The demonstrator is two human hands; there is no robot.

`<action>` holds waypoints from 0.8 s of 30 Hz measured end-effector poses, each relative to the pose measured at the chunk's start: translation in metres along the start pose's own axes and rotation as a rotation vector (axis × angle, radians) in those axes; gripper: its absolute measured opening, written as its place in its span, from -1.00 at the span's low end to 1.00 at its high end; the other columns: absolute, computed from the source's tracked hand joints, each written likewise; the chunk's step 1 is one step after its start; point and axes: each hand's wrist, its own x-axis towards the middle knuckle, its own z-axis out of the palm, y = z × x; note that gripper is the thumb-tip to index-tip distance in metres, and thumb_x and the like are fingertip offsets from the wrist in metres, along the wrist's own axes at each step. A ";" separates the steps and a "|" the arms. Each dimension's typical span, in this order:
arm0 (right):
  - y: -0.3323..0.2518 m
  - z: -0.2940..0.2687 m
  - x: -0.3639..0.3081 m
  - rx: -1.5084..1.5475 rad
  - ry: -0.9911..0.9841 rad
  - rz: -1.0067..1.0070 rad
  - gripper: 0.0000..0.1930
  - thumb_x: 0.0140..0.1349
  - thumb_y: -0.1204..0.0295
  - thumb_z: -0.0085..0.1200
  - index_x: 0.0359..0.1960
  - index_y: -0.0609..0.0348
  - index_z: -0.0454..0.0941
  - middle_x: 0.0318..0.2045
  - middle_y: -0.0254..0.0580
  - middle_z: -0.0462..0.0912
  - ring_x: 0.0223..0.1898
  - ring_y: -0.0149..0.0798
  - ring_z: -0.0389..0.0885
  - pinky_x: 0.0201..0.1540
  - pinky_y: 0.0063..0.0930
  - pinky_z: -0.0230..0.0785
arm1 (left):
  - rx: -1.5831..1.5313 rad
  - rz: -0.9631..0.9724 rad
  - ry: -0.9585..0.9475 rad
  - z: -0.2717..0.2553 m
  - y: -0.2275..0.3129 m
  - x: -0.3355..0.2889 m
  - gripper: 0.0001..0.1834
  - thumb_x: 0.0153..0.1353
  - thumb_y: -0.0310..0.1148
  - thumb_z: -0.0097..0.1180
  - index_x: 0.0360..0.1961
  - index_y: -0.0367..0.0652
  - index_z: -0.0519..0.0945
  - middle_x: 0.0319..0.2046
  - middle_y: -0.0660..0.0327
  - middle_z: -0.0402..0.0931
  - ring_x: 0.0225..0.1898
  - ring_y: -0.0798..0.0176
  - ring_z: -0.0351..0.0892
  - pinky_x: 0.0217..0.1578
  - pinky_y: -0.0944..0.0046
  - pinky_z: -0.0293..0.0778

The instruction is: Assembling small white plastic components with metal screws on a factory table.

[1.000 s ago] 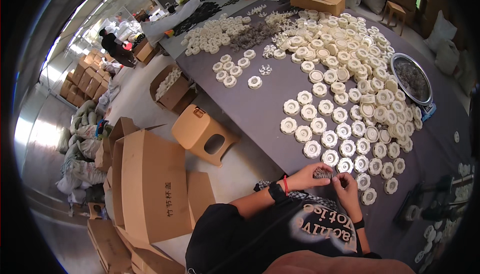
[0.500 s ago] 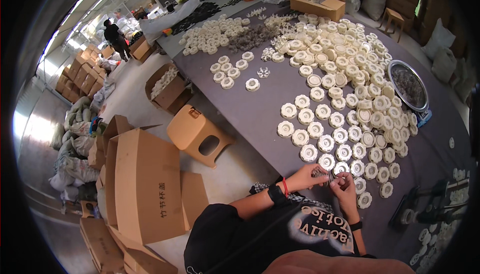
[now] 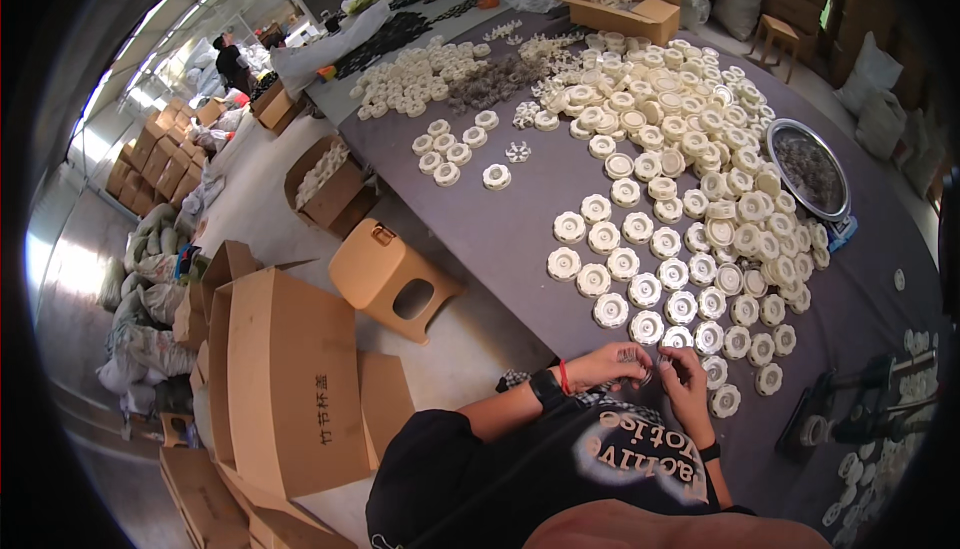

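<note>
My left hand (image 3: 614, 365) is curled around a small clump of grey metal springs (image 3: 632, 358), close to my body at the table's near edge. Just beside it, my right hand (image 3: 684, 381) has thumb and fingertips pinched together; whatever lies between them is too small to make out. Beyond both hands, rows of cream ribbed plastic caps (image 3: 645, 290) rest with their round hollows facing up. The nearest caps almost meet my right fingers. Behind these rows rises a large heap of similar caps (image 3: 690, 99).
A round metal tray (image 3: 843, 189) of grey small parts stands right of the heap. Far off are an open carton (image 3: 640, 21) and more white parts (image 3: 420, 79). A black hand press (image 3: 850, 399) sits at right. Left are a tan stool (image 3: 390, 279) and large cartons (image 3: 300, 379).
My hands have drawn slightly apart and a little lower, the right fingers coming away from the springs in my left. The view has shifted slightly.
</note>
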 end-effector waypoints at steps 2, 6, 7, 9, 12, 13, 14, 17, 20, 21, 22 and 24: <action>-0.002 0.002 0.001 -0.037 0.020 -0.061 -0.81 0.17 0.54 0.06 -0.18 0.30 0.53 -0.34 -0.35 0.45 -0.36 -0.54 0.41 -0.28 -0.65 0.27 | 0.014 0.002 -0.042 0.001 -0.001 0.003 -0.78 0.21 -0.32 0.09 -0.15 -0.12 0.46 -0.34 0.38 0.47 -0.34 0.53 0.48 -0.55 0.57 0.25; 0.006 0.000 0.000 0.058 0.011 0.038 -0.80 0.18 0.51 0.08 -0.17 0.28 0.52 -0.36 -0.36 0.48 -0.39 -0.55 0.43 -0.30 -0.64 0.28 | 0.048 0.005 -0.036 0.003 0.001 0.006 -0.75 0.24 -0.27 0.08 -0.11 -0.13 0.47 -0.34 0.40 0.47 -0.34 0.55 0.46 -0.54 0.57 0.25; 0.007 0.001 0.001 0.061 -0.003 0.036 -0.81 0.20 0.51 0.06 -0.16 0.28 0.48 -0.38 -0.40 0.47 -0.39 -0.57 0.40 -0.30 -0.67 0.26 | 0.032 0.013 -0.019 0.003 0.001 0.006 -0.74 0.24 -0.24 0.08 -0.11 -0.13 0.48 -0.34 0.40 0.47 -0.34 0.56 0.45 -0.54 0.57 0.25; 0.010 0.002 0.001 0.065 -0.015 0.036 -0.82 0.23 0.51 0.03 -0.15 0.28 0.45 -0.40 -0.44 0.45 -0.39 -0.58 0.37 -0.30 -0.69 0.25 | 0.043 0.013 -0.016 0.004 0.001 0.007 -0.73 0.25 -0.23 0.08 -0.11 -0.13 0.49 -0.34 0.41 0.47 -0.34 0.57 0.44 -0.54 0.57 0.25; 0.014 0.000 0.003 0.080 0.022 0.020 -0.77 0.19 0.47 0.08 -0.13 0.27 0.48 -0.44 -0.39 0.55 -0.40 -0.57 0.45 -0.31 -0.64 0.30 | 0.062 0.016 -0.026 0.002 -0.001 0.010 -0.72 0.26 -0.20 0.07 -0.10 -0.13 0.50 -0.35 0.41 0.48 -0.35 0.59 0.42 -0.55 0.56 0.26; 0.015 -0.002 0.004 0.054 -0.004 0.026 -0.77 0.21 0.45 0.06 -0.13 0.28 0.48 -0.45 -0.39 0.56 -0.41 -0.57 0.45 -0.32 -0.65 0.30 | 0.069 0.019 -0.038 0.001 -0.002 0.012 -0.72 0.26 -0.20 0.07 -0.10 -0.13 0.51 -0.36 0.41 0.49 -0.35 0.59 0.42 -0.55 0.56 0.26; 0.016 -0.004 0.004 0.028 -0.031 0.031 -0.77 0.23 0.44 0.04 -0.13 0.29 0.48 -0.46 -0.38 0.56 -0.42 -0.57 0.45 -0.32 -0.66 0.30 | 0.071 0.017 -0.040 0.001 -0.002 0.012 -0.72 0.26 -0.20 0.07 -0.10 -0.13 0.51 -0.36 0.41 0.49 -0.35 0.59 0.42 -0.55 0.56 0.26; 0.017 -0.004 0.004 0.126 -0.039 0.118 -0.79 0.27 0.43 -0.01 -0.15 0.30 0.49 -0.47 -0.37 0.56 -0.43 -0.57 0.45 -0.35 -0.66 0.30 | 0.065 0.011 -0.064 0.002 -0.001 0.014 -0.70 0.26 -0.20 0.07 -0.08 -0.13 0.51 -0.34 0.39 0.51 -0.35 0.60 0.41 -0.55 0.56 0.27; 0.014 -0.005 0.005 0.102 -0.040 0.131 -0.80 0.29 0.42 -0.05 -0.19 0.31 0.51 -0.48 -0.38 0.55 -0.44 -0.57 0.44 -0.37 -0.66 0.30 | 0.063 -0.004 -0.054 0.003 -0.002 0.015 -0.70 0.25 -0.19 0.08 -0.09 -0.14 0.51 -0.32 0.37 0.54 -0.36 0.60 0.41 -0.54 0.55 0.27; 0.013 -0.006 0.006 0.102 -0.038 0.131 -0.80 0.29 0.42 -0.05 -0.19 0.31 0.51 -0.48 -0.38 0.55 -0.44 -0.57 0.44 -0.37 -0.66 0.30 | 0.063 -0.008 -0.045 0.004 0.000 0.016 -0.69 0.25 -0.19 0.08 -0.08 -0.14 0.51 -0.31 0.36 0.54 -0.35 0.60 0.41 -0.54 0.55 0.28; 0.012 -0.007 0.006 0.094 -0.038 0.136 -0.80 0.30 0.41 -0.06 -0.20 0.31 0.52 -0.48 -0.38 0.55 -0.44 -0.56 0.44 -0.37 -0.66 0.29 | 0.064 -0.012 -0.036 0.005 0.001 0.016 -0.68 0.25 -0.19 0.09 -0.06 -0.15 0.51 -0.30 0.35 0.55 -0.35 0.59 0.41 -0.54 0.54 0.28; 0.012 -0.008 0.006 0.085 -0.035 0.139 -0.79 0.31 0.40 -0.06 -0.21 0.31 0.52 -0.49 -0.38 0.54 -0.44 -0.56 0.44 -0.37 -0.66 0.29 | 0.078 -0.007 -0.030 0.006 0.004 0.017 -0.66 0.25 -0.19 0.09 -0.04 -0.15 0.50 -0.30 0.35 0.55 -0.35 0.59 0.41 -0.54 0.54 0.28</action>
